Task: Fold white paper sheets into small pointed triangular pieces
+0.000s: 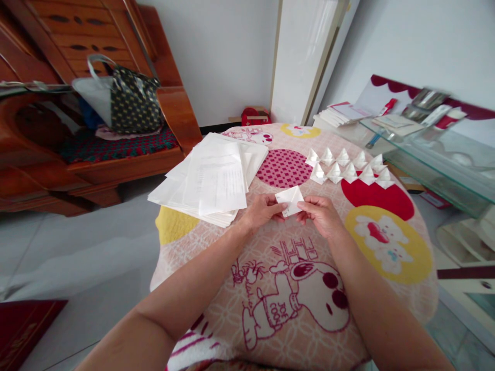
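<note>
A small folded piece of white paper [291, 199] is held between both my hands above a pink cartoon-printed blanket [294, 288]. My left hand [263, 210] pinches its left edge with closed fingers. My right hand [322, 214] pinches its right lower corner, fingers curled. Beyond the hands lie two rows of several finished white folded paper triangles [348, 167]. To the left, a loose stack of white paper sheets [212, 178] rests on the blanket.
A wooden bench [77, 134] with a patterned handbag [129, 98] stands at the left. A glass shelf [433, 154] with papers and containers runs along the right. A red box [253, 116] sits by the far wall. Grey floor lies at the left.
</note>
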`<state>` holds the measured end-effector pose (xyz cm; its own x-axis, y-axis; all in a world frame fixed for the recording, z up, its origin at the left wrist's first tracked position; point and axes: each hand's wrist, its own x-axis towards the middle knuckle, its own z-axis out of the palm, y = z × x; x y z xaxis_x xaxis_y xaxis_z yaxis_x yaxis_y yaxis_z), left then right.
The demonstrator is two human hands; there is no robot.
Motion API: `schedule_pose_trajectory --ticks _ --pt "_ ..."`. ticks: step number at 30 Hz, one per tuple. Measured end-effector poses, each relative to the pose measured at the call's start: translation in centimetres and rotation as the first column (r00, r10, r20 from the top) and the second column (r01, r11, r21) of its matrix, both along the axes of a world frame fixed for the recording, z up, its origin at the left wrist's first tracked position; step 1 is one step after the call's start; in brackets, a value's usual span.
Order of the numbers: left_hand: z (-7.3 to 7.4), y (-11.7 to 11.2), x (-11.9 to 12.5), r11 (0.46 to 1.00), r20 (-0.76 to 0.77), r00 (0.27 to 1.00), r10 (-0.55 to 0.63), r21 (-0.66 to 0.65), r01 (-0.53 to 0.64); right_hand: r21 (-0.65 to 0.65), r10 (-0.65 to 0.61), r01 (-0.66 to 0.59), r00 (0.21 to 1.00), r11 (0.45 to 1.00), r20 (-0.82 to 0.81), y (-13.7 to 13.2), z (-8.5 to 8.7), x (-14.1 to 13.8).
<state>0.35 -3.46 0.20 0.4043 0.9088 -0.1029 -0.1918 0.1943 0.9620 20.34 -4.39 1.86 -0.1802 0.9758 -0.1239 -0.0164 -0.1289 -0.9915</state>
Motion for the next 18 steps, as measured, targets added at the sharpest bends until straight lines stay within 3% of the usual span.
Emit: schedule_pose_trajectory --ticks 5,14,18 --pt "0.3 0.0 -0.1 0.983 0.04 0.984 0.172 0.051 -0.174 0.003 0.118 -0.119 0.992 0.993 0.048 -0.3 -0.1 0.0" --pt "0.8 -0.5 0.3 0.97 0.064 0.978 0.199 0.127 -0.206 -0.03 0.169 -0.167 0.982 0.985 0.078 -0.5 -0.5 -0.9" --pt "1.1 -0.6 0.0 0.944 -0.049 0.97 0.238 0.248 -0.219 0.04 0.099 -0.101 0.994 0.994 0.051 -0.3 -0.4 -0.8"
